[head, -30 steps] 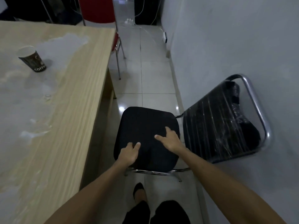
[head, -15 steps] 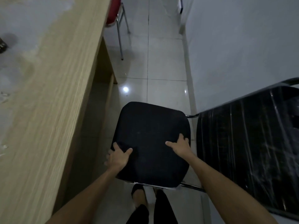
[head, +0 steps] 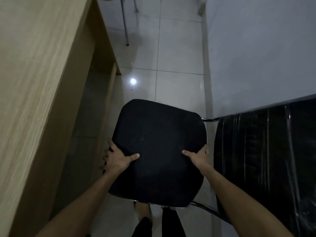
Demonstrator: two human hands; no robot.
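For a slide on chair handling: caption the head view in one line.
Left hand and right hand grip opposite edges of a black chair seat beside a wooden table.

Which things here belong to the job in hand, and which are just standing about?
In hand: black chair seat, gripped at its sides by left hand and right hand; plastic-wrapped backrest.
Standing about: wooden table; other chair's legs.

Likely an office: long wooden desk (head: 34,74), black steel-framed chair (head: 159,134), tiled floor (head: 179,53).
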